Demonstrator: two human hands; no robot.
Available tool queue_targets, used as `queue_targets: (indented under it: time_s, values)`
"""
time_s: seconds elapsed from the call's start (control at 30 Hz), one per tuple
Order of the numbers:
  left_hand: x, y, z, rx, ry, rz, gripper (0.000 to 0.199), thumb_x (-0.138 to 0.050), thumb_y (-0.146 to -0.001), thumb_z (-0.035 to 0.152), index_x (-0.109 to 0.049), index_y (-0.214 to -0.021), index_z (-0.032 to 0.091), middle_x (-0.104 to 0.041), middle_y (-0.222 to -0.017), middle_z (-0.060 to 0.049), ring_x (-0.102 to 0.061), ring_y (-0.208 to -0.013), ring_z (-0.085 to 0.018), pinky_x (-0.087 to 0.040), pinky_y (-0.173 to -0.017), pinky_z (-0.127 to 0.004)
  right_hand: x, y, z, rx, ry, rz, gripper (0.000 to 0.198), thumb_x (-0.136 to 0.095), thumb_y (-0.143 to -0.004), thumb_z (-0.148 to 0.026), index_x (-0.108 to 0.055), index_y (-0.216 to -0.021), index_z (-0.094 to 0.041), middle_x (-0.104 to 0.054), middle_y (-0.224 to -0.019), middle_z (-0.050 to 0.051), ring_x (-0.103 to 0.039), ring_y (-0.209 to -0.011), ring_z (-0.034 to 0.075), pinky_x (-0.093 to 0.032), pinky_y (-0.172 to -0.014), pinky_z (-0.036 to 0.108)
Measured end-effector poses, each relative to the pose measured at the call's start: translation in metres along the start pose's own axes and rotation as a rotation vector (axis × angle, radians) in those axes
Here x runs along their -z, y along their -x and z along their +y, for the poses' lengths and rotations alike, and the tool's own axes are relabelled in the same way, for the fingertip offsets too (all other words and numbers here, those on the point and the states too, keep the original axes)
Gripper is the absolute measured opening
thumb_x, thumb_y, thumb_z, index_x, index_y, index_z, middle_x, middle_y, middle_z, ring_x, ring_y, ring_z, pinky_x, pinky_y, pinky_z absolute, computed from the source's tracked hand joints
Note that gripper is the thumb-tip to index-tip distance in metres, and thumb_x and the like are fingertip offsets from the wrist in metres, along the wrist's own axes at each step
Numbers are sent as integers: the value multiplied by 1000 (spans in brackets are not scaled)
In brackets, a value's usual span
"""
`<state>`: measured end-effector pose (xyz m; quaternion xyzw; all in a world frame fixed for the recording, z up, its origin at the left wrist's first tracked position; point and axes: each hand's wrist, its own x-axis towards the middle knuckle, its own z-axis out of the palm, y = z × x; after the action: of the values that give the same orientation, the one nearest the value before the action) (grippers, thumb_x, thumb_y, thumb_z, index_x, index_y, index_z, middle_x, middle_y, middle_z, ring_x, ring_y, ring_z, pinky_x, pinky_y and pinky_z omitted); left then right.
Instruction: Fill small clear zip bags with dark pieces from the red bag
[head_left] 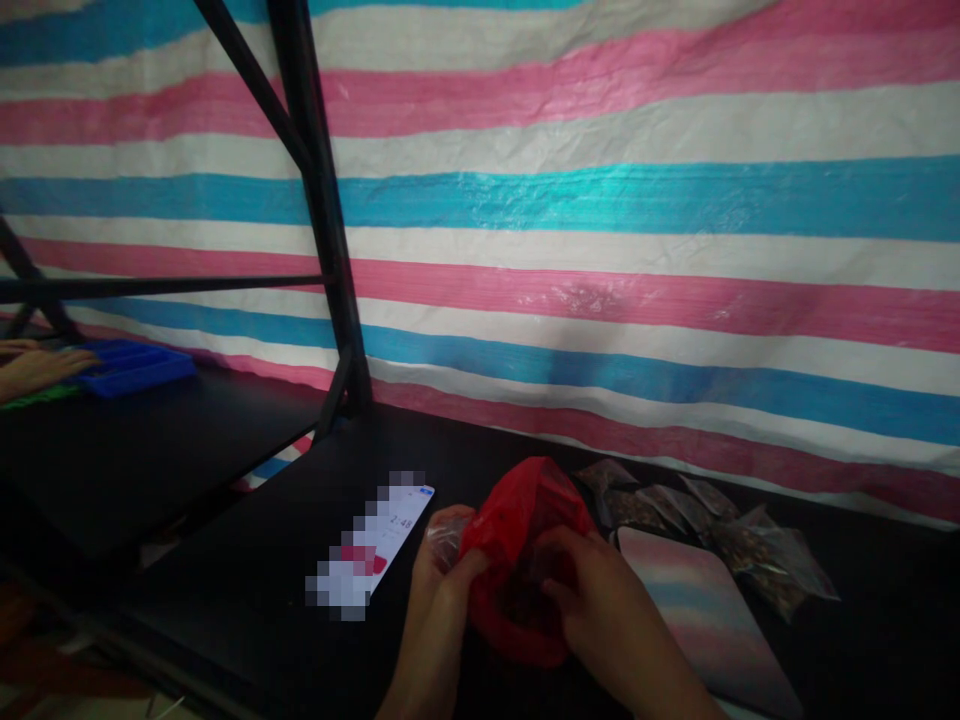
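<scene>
A red plastic bag (536, 500) rests at the front of the black table with its mouth towards me; dark contents inside are too dim to name. My left hand (450, 570) is closed on the bag's left rim, and a piece of clear plastic (448, 537) shows between its fingers. Into the mouth from the right reaches my right hand (581, 575), its fingers curled; whatever they grip is hidden. Just right of it lie several small clear bags (772, 555) filled with brownish bits, beside a flat, shiny tablet-like slab (705, 610).
A lit phone (382, 550) lies left of my hands on the black table (247, 560). A black metal post (322, 200) stands at the back, before a striped sheet (637, 300). At far left, another person's hand (45, 370) touches a blue tray (139, 367).
</scene>
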<state>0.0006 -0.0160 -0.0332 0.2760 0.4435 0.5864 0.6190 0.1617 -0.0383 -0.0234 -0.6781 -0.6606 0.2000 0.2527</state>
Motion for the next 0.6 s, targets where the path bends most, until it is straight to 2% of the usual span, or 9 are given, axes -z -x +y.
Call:
queue_targets:
  time_s: [0.1, 0.23, 0.47, 0.6]
  values:
    - [-1, 1, 1, 58, 108, 3, 53, -81, -54, 18, -66, -105, 20, -74, -84, 2, -72, -75, -20, -52, -64, -28, 1, 1, -2, 12, 100, 11, 37, -58, -80, -2, -76, -105, -21, -78, -118, 8, -65, -119, 28, -44, -102, 39]
    - [-4, 2, 2, 53, 148, 35, 51, -78, -54, 17, -68, -104, 19, -75, -87, 2, -71, -76, -18, -51, -63, -25, 2, 2, -2, -5, 210, 16, 42, -54, -76, 2, -74, -108, -19, -76, -125, 11, -64, -122, 31, -44, -104, 42]
    - [-7, 5, 8, 84, 153, 20, 48, -75, -52, 19, -71, -99, 18, -74, -85, 2, -68, -72, -17, -48, -59, -24, 1, -1, -3, -40, 219, 43, 39, -54, -79, 1, -73, -107, -18, -76, -121, 12, -64, -122, 33, -44, -103, 42]
    - [-5, 1, 7, 52, 111, 15, 45, -75, -53, 20, -70, -98, 19, -73, -83, 3, -68, -73, -18, -48, -59, -25, 2, -1, -1, -32, 116, 64, 38, -58, -80, 0, -74, -109, -20, -77, -121, 10, -66, -120, 30, -46, -104, 40]
